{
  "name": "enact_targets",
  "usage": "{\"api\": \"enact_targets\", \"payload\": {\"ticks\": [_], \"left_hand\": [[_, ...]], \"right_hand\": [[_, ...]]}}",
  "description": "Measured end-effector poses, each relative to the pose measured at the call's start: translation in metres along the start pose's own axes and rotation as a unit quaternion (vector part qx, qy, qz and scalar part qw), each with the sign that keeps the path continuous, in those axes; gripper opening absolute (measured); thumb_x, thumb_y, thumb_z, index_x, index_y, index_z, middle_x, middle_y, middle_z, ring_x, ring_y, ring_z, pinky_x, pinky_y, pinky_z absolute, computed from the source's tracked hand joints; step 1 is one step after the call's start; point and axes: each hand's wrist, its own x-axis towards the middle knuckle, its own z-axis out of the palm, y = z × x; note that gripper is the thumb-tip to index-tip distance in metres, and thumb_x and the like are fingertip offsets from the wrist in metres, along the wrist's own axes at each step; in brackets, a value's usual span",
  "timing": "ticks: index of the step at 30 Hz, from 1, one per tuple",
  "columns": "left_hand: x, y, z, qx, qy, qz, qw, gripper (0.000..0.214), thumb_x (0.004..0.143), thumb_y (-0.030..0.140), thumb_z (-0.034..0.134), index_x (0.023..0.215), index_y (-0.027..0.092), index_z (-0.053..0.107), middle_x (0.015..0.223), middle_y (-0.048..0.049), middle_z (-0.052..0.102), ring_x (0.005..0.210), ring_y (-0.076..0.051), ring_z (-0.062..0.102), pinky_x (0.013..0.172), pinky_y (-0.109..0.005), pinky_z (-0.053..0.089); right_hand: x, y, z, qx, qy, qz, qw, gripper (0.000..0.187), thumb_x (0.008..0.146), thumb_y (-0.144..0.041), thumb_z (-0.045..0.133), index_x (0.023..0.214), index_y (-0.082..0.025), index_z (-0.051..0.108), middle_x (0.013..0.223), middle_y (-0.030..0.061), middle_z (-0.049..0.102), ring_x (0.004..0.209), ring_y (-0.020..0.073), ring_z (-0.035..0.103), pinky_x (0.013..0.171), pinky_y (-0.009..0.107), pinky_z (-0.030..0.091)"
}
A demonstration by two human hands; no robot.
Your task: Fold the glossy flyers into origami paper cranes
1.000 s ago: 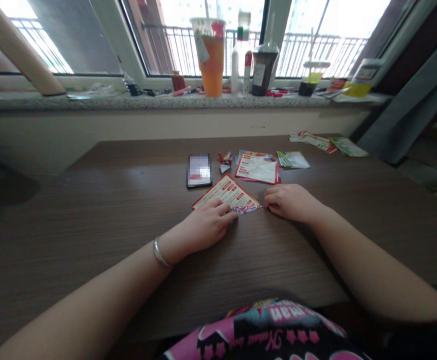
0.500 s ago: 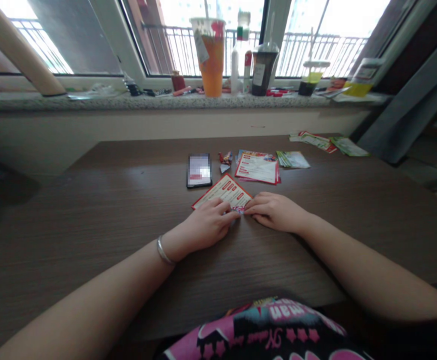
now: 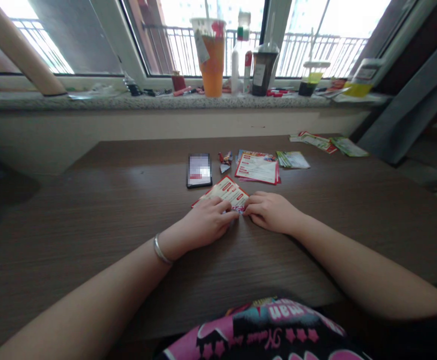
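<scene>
A red-edged printed paper sheet (image 3: 226,189) lies diagonally on the table, one corner pointing away from me. At its near side a small purple-and-white patterned part (image 3: 238,208) shows, apparently the sheet's other face folded over. My left hand (image 3: 211,221) lies across the sheet's left side, fingers bent onto it and thumb reaching to the patterned part. My right hand (image 3: 270,212) is closed at the right corner, its bent fingertips gripping the edge there. The two hands' fingertips are close together, and they hide the sheet's near edge.
Beyond the sheet lie a phone-like device (image 3: 199,171), a small folded paper piece (image 3: 225,161), a stack of similar printed sheets (image 3: 256,168) and green-edged papers (image 3: 294,159). More papers (image 3: 316,141) rest at the back right. Drink cups (image 3: 213,60) and bottles line the windowsill.
My right hand has moved slightly left, its fingers more bent over the sheet's right corner. The sheet's far corner has shifted a little. My left hand has barely moved.
</scene>
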Motion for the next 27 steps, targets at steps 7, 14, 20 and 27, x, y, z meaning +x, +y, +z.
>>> {"api": "enact_targets", "payload": {"ticks": [7, 14, 20, 27], "left_hand": [[-0.009, -0.005, -0.008, -0.015, -0.014, 0.006, 1.0, 0.024, 0.089, 0.02, 0.052, 0.111, 0.021, 0.062, 0.107, -0.0073, 0.062, 0.104, -0.024, 0.054, 0.102, -0.046, 0.04], [-0.017, -0.009, -0.02, -0.059, -0.053, -0.006, 0.997, 0.023, 0.085, 0.016, 0.058, 0.106, 0.021, 0.065, 0.109, -0.0069, 0.065, 0.113, -0.023, 0.055, 0.104, -0.041, 0.04], [-0.021, -0.014, -0.026, -0.09, -0.088, -0.009, 0.992, 0.026, 0.085, 0.01, 0.055, 0.102, 0.024, 0.069, 0.105, -0.0021, 0.07, 0.103, -0.02, 0.062, 0.096, -0.036, 0.047], [-0.027, -0.022, -0.028, -0.108, -0.078, 0.009, 0.991, 0.027, 0.085, 0.009, 0.052, 0.094, 0.024, 0.073, 0.105, -0.002, 0.072, 0.094, -0.016, 0.066, 0.096, -0.032, 0.048]], "right_hand": [[-0.001, 0.001, 0.0, 0.006, -0.006, 0.004, 1.0, 0.022, 0.088, -0.019, 0.051, 0.097, -0.019, 0.071, 0.098, 0.0065, 0.069, 0.091, 0.02, 0.057, 0.081, 0.033, 0.046], [-0.003, 0.003, 0.001, 0.016, -0.005, 0.01, 1.0, 0.021, 0.088, -0.019, 0.052, 0.097, -0.019, 0.071, 0.097, 0.0071, 0.069, 0.092, 0.02, 0.057, 0.082, 0.034, 0.046], [-0.005, 0.004, 0.001, 0.017, -0.008, 0.006, 1.0, 0.022, 0.087, -0.018, 0.051, 0.098, -0.02, 0.071, 0.1, 0.0056, 0.069, 0.093, 0.0201, 0.057, 0.083, 0.033, 0.046], [-0.006, 0.006, 0.003, 0.019, -0.009, 0.006, 1.0, 0.023, 0.087, -0.017, 0.052, 0.098, -0.021, 0.071, 0.099, 0.0052, 0.069, 0.094, 0.0198, 0.057, 0.082, 0.033, 0.045]]}}
